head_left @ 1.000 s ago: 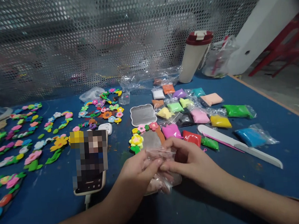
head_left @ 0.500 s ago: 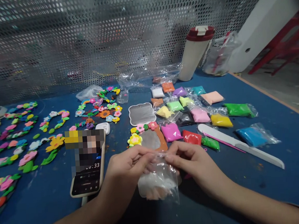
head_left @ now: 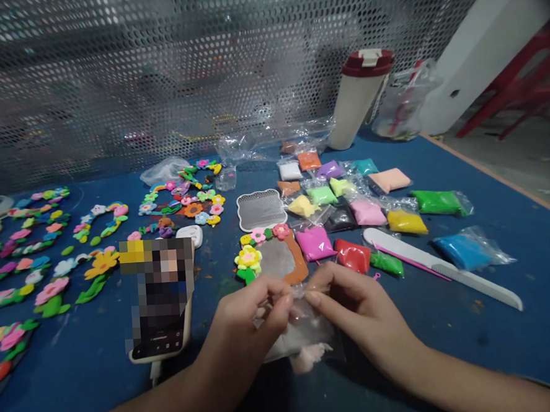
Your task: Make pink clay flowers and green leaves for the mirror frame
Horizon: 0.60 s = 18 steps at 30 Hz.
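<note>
A clear plastic bag (head_left: 306, 334) with a pale pink lump low in it hangs between my hands, near the table's front edge. My right hand (head_left: 356, 310) pinches its top edge between thumb and fingers. Close beside it, my left hand (head_left: 258, 316) has thumb and fingertips together at the bag's top left; the exact hold there is partly hidden. Just beyond my fingers lies a small mirror (head_left: 278, 258), framed with brown clay, pink and yellow flowers and green leaves. A plain white-framed mirror (head_left: 261, 210) sits behind it.
Bagged clay in several colours, such as magenta (head_left: 315, 243) and blue (head_left: 466, 249), lies right of the mirrors. A white comb (head_left: 446, 270) is at right, a phone (head_left: 162, 300) at left. Clay-decorated frames (head_left: 101, 221) cover the left side. A tumbler (head_left: 359, 101) stands behind.
The bag has shifted slightly right and tilted, and the lump in it now shows lower right. My left hand has moved a little down, uncovering green leaves on the decorated mirror.
</note>
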Each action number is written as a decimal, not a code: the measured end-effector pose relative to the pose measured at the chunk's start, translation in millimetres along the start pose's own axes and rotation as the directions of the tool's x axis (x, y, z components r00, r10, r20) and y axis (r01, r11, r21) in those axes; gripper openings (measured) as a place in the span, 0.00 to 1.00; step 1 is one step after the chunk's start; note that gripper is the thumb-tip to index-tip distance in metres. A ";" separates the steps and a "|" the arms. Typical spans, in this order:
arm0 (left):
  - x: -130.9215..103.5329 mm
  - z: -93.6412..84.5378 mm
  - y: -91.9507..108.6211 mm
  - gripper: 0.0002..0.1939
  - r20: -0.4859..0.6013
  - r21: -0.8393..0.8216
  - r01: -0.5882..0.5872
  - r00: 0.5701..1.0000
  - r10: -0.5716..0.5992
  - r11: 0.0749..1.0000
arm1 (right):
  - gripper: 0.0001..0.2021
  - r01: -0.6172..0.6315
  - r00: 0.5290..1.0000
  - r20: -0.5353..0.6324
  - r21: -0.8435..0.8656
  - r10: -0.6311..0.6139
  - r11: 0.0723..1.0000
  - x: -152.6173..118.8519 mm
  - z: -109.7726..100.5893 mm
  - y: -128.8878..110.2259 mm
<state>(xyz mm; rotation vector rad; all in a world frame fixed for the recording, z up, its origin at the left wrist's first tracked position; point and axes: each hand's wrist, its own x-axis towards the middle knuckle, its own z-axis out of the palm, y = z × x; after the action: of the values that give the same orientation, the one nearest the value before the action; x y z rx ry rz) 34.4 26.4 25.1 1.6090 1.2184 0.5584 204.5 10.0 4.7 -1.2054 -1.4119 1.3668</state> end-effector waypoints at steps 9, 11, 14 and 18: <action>-1.1 -9.6 10.6 0.12 0.182 0.017 0.020 0.983 -0.023 1.000 | 0.12 0.111 0.973 0.223 -0.214 -0.062 0.970 2.8 -12.2 -17.2; 3.2 -23.7 16.2 0.12 0.185 0.038 0.049 0.981 -0.055 0.998 | 0.12 0.119 0.967 0.250 -0.295 -0.043 0.948 8.4 -31.1 -30.9; 8.8 -51.0 24.6 0.14 0.080 0.276 -0.051 0.996 0.030 0.960 | 0.11 0.141 0.990 0.086 -0.530 -0.112 0.836 19.2 -72.4 -44.6; 11.5 -75.8 26.9 0.11 0.231 0.634 -0.146 0.973 -0.006 0.759 | 0.07 -0.043 0.991 -0.100 -0.878 -0.094 0.477 33.9 -129.8 -33.6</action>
<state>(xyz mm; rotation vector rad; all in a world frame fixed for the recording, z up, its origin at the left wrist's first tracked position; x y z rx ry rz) -10.8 69.9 76.7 2.2396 1.2554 -0.0344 320.2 72.9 46.8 -1.8534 -2.1158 0.4026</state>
